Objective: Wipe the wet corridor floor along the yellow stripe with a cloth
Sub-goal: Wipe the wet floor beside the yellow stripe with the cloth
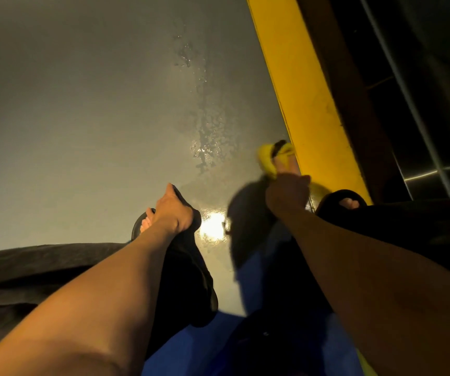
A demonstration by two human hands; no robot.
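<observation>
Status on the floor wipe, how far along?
Early, by the look of it. Nothing along the yellow stripe reads as wiped dry. In hand: the right hand grips a crumpled yellow cloth beside the stripe; the left hand rests near a black sandal. Left: the beaded water trail on the grey floor ahead.

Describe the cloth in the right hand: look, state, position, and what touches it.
The cloth is yellow, soft and crumpled into a bunch, with a dark patch near its top. The right hand grips its near end; the rest sticks out ahead of the fingers, close beside the yellow stripe. It looks slightly blurred. Whether it touches the floor cannot be told.
</observation>
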